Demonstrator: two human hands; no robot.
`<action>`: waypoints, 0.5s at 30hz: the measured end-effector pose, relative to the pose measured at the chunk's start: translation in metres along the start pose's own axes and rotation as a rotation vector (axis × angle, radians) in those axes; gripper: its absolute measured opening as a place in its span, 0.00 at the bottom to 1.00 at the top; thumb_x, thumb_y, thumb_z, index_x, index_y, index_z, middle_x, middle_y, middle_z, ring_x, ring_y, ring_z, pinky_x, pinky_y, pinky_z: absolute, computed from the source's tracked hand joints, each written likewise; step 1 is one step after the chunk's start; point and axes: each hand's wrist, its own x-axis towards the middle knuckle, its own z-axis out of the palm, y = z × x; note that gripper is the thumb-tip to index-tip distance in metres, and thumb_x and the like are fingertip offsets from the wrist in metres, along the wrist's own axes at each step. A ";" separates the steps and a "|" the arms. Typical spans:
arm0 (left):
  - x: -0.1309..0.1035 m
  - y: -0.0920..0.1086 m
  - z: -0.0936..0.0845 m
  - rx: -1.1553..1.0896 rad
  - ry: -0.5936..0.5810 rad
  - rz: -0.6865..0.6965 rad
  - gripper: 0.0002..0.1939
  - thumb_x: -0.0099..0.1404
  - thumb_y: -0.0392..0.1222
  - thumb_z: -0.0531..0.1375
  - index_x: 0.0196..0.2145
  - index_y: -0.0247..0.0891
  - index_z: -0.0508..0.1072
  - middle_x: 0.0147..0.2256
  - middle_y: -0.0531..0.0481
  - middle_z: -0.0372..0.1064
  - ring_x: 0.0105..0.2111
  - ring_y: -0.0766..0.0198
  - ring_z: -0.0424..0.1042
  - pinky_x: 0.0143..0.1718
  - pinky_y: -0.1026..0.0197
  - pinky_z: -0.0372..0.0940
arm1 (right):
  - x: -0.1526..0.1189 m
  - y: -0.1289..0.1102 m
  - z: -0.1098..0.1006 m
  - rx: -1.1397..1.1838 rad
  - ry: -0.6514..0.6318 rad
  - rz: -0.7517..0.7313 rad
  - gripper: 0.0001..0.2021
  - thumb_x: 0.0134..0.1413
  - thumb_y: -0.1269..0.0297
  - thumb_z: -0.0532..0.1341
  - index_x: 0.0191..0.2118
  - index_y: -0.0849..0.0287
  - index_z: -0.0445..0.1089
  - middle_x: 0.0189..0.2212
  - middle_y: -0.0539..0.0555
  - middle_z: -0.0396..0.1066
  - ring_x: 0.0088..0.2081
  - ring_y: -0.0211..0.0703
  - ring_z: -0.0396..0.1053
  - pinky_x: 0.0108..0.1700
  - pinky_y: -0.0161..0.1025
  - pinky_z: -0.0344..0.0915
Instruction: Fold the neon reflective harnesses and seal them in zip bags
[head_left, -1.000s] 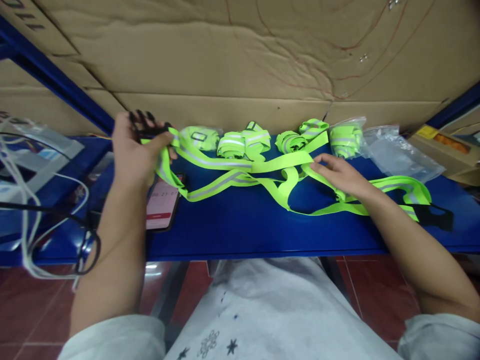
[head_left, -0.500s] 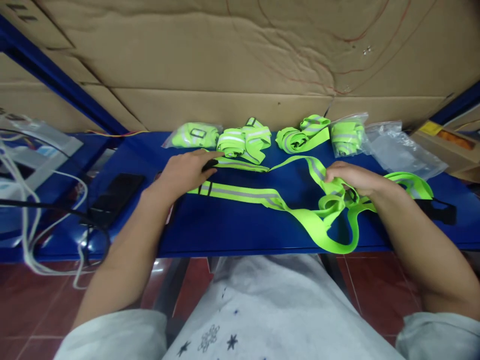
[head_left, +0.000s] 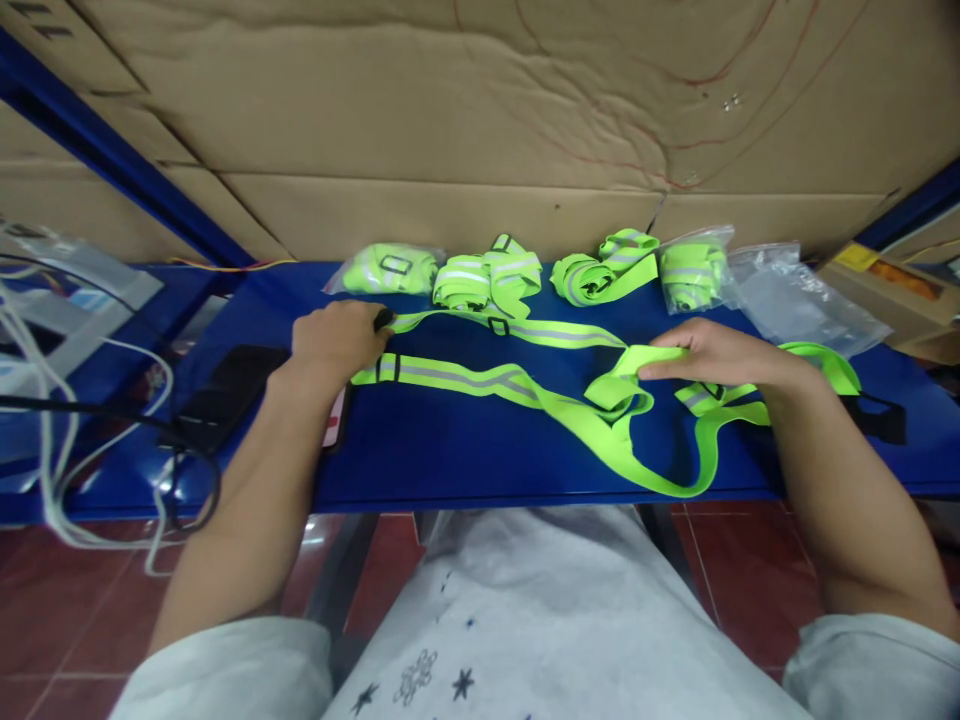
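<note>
A neon-yellow reflective strap (head_left: 480, 378) with grey stripes lies loosely spread over the blue table (head_left: 465, 460). At its left end, my left hand (head_left: 341, 340) is closed on the strap near a small black piece. A black buckle (head_left: 498, 326) sits on the upper length between my hands. Farther right, my right hand (head_left: 697, 352) pinches a fold of the same strap between thumb and fingers. Loops of it hang down toward the front edge, and more of it passes under my right forearm to a black piece (head_left: 876, 418).
Along the back lie a bagged strap (head_left: 390, 270), two rolled straps (head_left: 487, 278) (head_left: 604, 270), another bagged roll (head_left: 694, 272) and a clear plastic bag (head_left: 806, 298). Phones (head_left: 229, 395) and white cables (head_left: 56, 440) are at left; a cardboard box (head_left: 892, 290) stands at right.
My left hand has moved slightly left, with its end of the strap. The upper length is now drawn out straighter, showing a buckle, and my right hand holds a different fold.
</note>
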 end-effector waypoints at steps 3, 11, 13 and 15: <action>0.001 0.000 0.000 -0.010 -0.001 -0.042 0.27 0.71 0.57 0.53 0.60 0.43 0.74 0.58 0.29 0.72 0.57 0.33 0.74 0.52 0.35 0.70 | -0.002 0.004 -0.001 -0.146 0.281 -0.097 0.26 0.61 0.37 0.62 0.29 0.58 0.74 0.23 0.50 0.70 0.27 0.39 0.64 0.33 0.37 0.59; 0.000 0.001 -0.002 -0.022 -0.020 -0.063 0.27 0.70 0.57 0.54 0.61 0.43 0.73 0.58 0.30 0.71 0.57 0.32 0.73 0.53 0.36 0.69 | -0.006 0.008 -0.009 0.030 0.383 -0.075 0.21 0.64 0.42 0.61 0.51 0.51 0.77 0.27 0.50 0.75 0.26 0.43 0.70 0.32 0.42 0.66; 0.000 0.000 -0.002 -0.011 -0.025 -0.044 0.27 0.71 0.56 0.53 0.61 0.42 0.73 0.59 0.30 0.71 0.57 0.32 0.73 0.53 0.36 0.70 | 0.000 0.013 -0.008 -0.105 0.496 -0.113 0.20 0.65 0.45 0.60 0.53 0.50 0.77 0.32 0.52 0.77 0.31 0.47 0.73 0.36 0.45 0.69; 0.000 0.000 -0.002 -0.003 -0.024 -0.035 0.27 0.71 0.56 0.52 0.61 0.42 0.73 0.59 0.30 0.71 0.57 0.32 0.73 0.52 0.35 0.70 | 0.006 0.014 -0.004 -0.270 0.626 -0.193 0.18 0.66 0.49 0.59 0.52 0.52 0.77 0.43 0.56 0.79 0.43 0.55 0.77 0.47 0.52 0.71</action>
